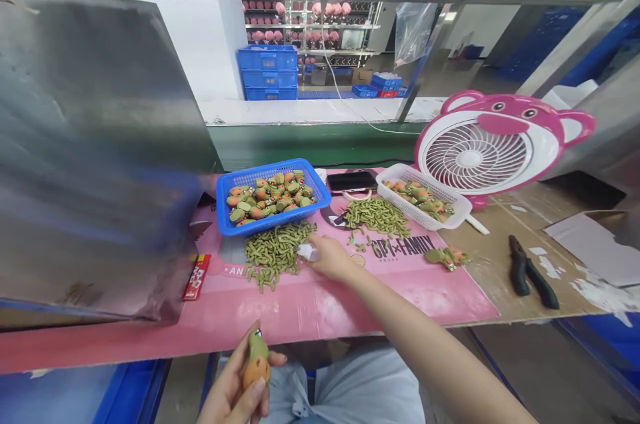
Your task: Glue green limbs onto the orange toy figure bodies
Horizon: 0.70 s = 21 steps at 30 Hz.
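Observation:
My left hand (243,384), low in front of my lap, grips a small green and orange toy figure (257,361) between thumb and fingers. My right hand (327,257) reaches across to the right edge of a pile of small green curved pieces (275,251). Its fingers are drawn together there, with something white (307,252) at the tips; whether they pinch a piece is too small to see. Just behind that pile stands a blue basket (225,211) of similar green and orange figures. A second heap of green pieces (377,216) lies farther right.
A white basket (450,221) holds more figures, beside a phone (351,181) and a pink fan (470,157). Loose figures (447,257) and black-handled pliers (530,274) lie at right. A red packet (197,277) rests near the metal panel (100,157) at left.

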Tool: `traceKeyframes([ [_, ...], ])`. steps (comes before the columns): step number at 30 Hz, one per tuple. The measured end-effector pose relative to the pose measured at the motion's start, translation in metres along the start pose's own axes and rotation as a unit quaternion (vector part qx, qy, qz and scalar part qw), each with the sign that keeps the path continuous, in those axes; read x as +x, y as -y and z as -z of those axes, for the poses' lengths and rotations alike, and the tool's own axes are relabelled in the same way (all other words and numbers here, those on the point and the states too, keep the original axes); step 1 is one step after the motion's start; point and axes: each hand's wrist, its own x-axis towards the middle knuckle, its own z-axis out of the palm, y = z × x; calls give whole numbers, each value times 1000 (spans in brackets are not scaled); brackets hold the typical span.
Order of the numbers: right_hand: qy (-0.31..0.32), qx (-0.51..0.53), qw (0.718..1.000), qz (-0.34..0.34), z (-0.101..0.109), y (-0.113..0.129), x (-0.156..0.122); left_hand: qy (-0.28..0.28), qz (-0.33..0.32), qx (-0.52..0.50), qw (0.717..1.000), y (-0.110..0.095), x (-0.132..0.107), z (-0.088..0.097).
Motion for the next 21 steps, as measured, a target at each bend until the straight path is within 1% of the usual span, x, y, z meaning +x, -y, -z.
traceKeyframes([
  [3,-6,-4,1000,-9,4,-1,-7,11,-9,3,1000,0,1,-5],
  [6,-27,10,999,-22,6,-6,-16,22,-13,9,1000,-4,2,-13],
  [9,-43,40,998,-24,8,-15,-19,26,-9,7,1000,-11,1,-20],
  [11,-58,70,995,-26,10,-20,-21,17,-10,6,1000,-15,0,-23],
  [13,-78,111,990,-31,13,-25,-23,7,-15,7,1000,-16,-1,-23],
  [16,-106,181,977,-40,19,-29,-28,-8,-11,7,1000,-12,-1,-19],
  [20,-123,261,956,-41,25,-31,-37,-53,4,6,999,-4,-7,-11],
  [21,-126,276,952,-40,25,-30,-38,-57,7,8,998,-3,-10,-10],
])
